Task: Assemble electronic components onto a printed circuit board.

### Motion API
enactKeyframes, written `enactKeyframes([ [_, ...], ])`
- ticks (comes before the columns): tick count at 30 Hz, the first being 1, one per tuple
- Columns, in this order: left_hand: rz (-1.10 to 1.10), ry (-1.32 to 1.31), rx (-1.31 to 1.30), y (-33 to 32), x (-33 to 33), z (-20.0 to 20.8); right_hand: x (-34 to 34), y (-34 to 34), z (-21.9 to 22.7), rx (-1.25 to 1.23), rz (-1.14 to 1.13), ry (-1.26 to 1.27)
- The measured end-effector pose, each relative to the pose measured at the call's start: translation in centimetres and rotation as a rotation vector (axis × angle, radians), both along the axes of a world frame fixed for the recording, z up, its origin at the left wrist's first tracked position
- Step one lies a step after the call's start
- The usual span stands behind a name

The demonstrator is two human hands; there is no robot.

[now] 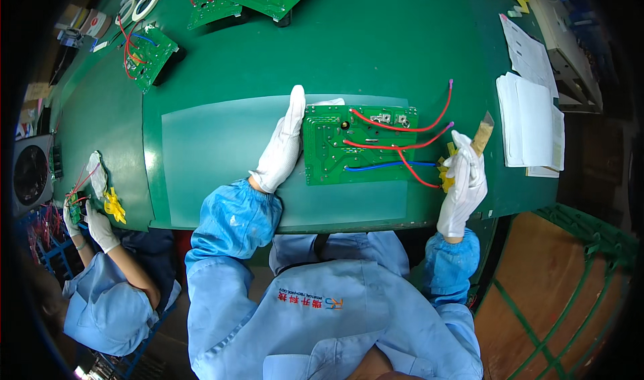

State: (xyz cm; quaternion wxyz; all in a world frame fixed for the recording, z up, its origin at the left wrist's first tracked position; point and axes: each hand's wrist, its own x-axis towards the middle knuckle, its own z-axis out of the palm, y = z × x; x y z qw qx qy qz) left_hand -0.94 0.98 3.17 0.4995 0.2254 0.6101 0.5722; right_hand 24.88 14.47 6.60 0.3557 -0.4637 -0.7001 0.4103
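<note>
My left hand point(283, 148), in a white glove, grips the left edge of a green circuit board point(329, 148). One digit points up along that edge; a bit of white shows behind the board's top edge. Red wires point(402, 146) and a blue wire point(382, 167) run across the board's face toward the right. Closed in its white glove, my right hand point(465, 179) holds a short flat tool point(482, 137) with a tan wrapped grip and a greyish, angled tip. Yellow pieces point(445, 169) lie beside its fingers, partly hidden by them.
A translucent sheet point(208, 158) covers the green table before me. More wired boards point(151, 58) stand at the back left, near tape rolls point(146, 4). Papers point(530, 122) lie at the right. On the left, a co-worker's gloved hands point(100, 226) handle a small wired part.
</note>
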Motion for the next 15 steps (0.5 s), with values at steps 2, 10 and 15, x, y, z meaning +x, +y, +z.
enactKeyframes([
  [2, 0.008, -0.032, -0.003, 0.0, 0.0, -0.3, 0.6, -0.2, -2.1, 0.044, 0.025, 0.031],
  [10, 0.023, 0.023, -0.032, 0.0, 0.0, -0.3, 1.4, -1.5, -6.5, 0.227, 0.007, -0.054],
  [15, 0.037, 0.026, -0.02, -0.2, -0.1, -0.7, 1.1, -1.4, -6.6, 0.217, 0.012, -0.034],
])
